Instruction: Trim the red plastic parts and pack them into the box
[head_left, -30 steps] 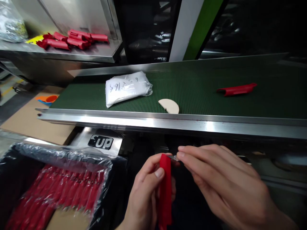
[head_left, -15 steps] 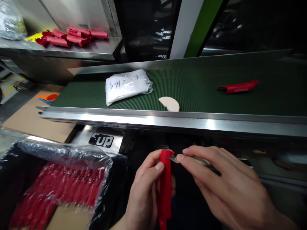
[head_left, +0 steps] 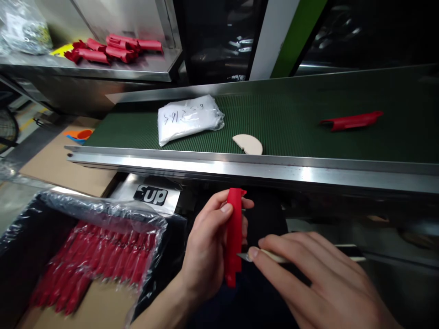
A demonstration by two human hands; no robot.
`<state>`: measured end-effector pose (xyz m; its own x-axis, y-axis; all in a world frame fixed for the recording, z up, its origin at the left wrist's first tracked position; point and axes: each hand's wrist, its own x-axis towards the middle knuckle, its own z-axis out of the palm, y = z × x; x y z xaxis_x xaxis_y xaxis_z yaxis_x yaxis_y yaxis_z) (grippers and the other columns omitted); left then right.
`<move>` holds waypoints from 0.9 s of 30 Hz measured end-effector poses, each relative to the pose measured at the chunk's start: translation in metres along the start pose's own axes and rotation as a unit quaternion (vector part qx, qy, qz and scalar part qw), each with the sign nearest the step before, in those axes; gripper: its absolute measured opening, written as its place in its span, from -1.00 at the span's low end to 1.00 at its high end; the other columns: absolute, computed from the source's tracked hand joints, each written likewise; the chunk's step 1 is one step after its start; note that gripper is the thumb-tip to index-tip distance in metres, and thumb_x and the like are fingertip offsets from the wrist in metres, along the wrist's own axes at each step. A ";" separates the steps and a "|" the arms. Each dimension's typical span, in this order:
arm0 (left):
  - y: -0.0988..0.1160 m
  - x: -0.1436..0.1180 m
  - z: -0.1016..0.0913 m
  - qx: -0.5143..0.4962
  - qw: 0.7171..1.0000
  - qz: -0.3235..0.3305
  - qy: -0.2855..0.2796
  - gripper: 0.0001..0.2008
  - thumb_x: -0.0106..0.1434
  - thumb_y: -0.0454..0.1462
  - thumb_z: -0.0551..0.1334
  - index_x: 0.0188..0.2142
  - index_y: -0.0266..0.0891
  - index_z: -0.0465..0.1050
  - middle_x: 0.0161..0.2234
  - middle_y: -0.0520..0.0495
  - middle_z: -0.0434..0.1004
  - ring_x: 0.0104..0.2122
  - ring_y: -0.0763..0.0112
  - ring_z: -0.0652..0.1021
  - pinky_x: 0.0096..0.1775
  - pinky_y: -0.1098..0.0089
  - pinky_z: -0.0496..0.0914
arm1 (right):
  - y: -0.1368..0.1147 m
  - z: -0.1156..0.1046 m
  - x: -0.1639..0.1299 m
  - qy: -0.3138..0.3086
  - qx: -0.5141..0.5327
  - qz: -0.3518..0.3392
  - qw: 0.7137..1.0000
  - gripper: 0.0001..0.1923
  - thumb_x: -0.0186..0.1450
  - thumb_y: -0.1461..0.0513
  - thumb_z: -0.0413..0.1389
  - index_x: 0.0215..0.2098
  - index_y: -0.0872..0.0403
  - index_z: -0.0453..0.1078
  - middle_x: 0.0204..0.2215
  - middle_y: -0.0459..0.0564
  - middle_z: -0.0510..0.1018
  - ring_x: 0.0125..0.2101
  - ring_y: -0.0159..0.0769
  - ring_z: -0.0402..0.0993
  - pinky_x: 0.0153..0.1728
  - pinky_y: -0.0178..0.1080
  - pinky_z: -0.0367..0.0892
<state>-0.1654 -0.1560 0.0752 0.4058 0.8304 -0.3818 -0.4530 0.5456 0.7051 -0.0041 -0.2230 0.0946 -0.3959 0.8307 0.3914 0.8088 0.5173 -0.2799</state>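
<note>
**Red plastic part trimmed with a small blade**

Red plastic, a long moulded part (head_left: 234, 233), stood nearly upright in the left hand (head_left: 209, 246), whose grip was clamped on it: the thumb pressed on the near face and the fingers wrapped behind. The right hand (head_left: 308, 278) was closed around a small knife (head_left: 270, 257) with a pale handle, forefinger laid along the top, and the blade tip touched the part's right edge, low down, just beside the left thumb's base.

To do this well, I judged that the blade should ride flat along the edge and shave only the flash (a steep angle would likely gouge the plastic). The left fingers sat close to the cutting line, so keeping them behind the edge and stroking away from them seemed wise. A firm hold near the cut would probably stop the part flexing.

Beyond both hands ran a green conveyor belt (head_left: 291, 128) carrying a white bag (head_left: 188, 119), a pale half-disc (head_left: 248, 143) and another red part (head_left: 351, 121). Left of the left hand lay a plastic-lined box of red parts (head_left: 96, 256).
</note>
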 end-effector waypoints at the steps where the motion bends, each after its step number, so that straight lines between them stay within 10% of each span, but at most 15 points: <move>1: 0.001 0.002 0.000 0.000 1.000 -0.004 0.002 -0.79 0.33 -0.22 0.13 -0.12 -0.22 0.44 -0.15 -0.11 0.49 -0.44 0.51 0.37 -0.46 0.51 0.31 | -0.001 0.001 -0.001 0.005 -0.005 -0.002 1.000 -0.66 0.38 0.42 -0.07 -0.12 0.05 0.51 -0.20 -0.04 0.60 -0.26 -0.29 0.50 -0.24 -0.21 0.33; 27: -0.002 -0.022 -0.002 0.089 0.995 0.003 -0.048 -0.72 0.23 -0.19 0.35 -0.11 -0.15 0.36 -0.34 0.03 0.38 -0.54 0.66 0.30 -0.51 0.58 0.24 | 0.018 -0.010 0.016 0.089 -0.017 0.014 0.996 -0.62 0.30 0.48 0.08 0.04 0.14 0.46 -0.10 0.11 0.52 -0.12 -0.22 0.45 -0.15 -0.16 0.32</move>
<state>-0.1753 -0.1750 0.0810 0.4810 0.8145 -0.3244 -0.3119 0.5048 0.8049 0.0086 -0.2021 0.1041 -0.2911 0.7935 0.5344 0.8336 0.4845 -0.2653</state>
